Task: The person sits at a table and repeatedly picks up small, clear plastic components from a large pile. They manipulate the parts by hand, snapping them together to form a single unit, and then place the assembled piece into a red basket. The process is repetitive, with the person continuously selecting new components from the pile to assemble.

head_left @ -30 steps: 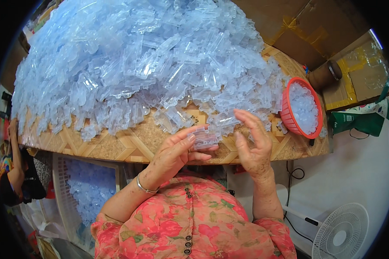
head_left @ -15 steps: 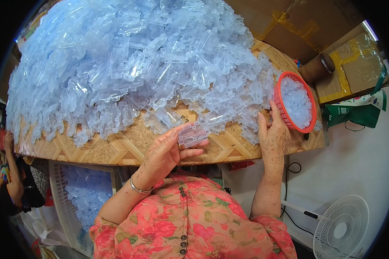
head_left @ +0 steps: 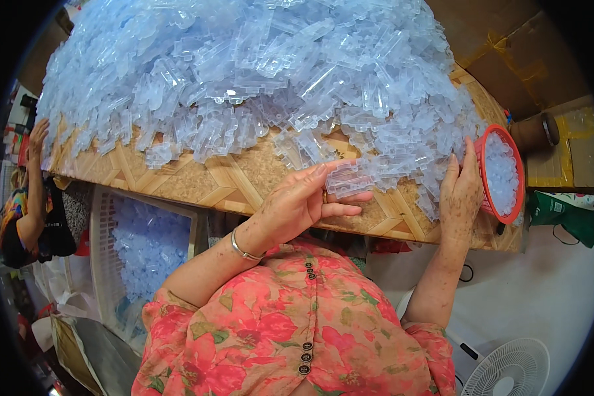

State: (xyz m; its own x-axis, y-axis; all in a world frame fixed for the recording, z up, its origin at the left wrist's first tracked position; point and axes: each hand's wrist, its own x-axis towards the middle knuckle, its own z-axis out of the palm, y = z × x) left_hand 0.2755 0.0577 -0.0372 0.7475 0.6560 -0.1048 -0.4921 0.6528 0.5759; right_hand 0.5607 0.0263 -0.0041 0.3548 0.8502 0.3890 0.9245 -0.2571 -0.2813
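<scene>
Between the thumb and fingers of my left hand (head_left: pixel 290 204) is a clear plastic piece (head_left: pixel 346 181), flat and rectangular; whether there is more than one in the grip I cannot tell. That hand hovers by the table's near edge. My right hand (head_left: pixel 462 198) rests at the right end of a big pile of clear bluish plastic pieces (head_left: pixel 244 72), its thumb and forefinger apart and its other fingers partly hidden. Close against its outer side stands a red plastic basket (head_left: pixel 485 175), tilted toward me and filled with small clear plastic parts (head_left: pixel 501 175).
The pile covers most of the wood-patterned table (head_left: pixel 178 178). Below its edge at left is a white crate (head_left: pixel 103 244) of similar clear parts. Cardboard boxes (head_left: pixel 567 145) and a brown cylinder (head_left: pixel 534 132) stand at right, above a fan (head_left: pixel 515 369). Another person's arm (head_left: pixel 36 171) shows at far left.
The whole view has shifted, so the table and basket sit farther right. My left hand keeps its hold on the plastic piece. My right hand stays beside the basket.
</scene>
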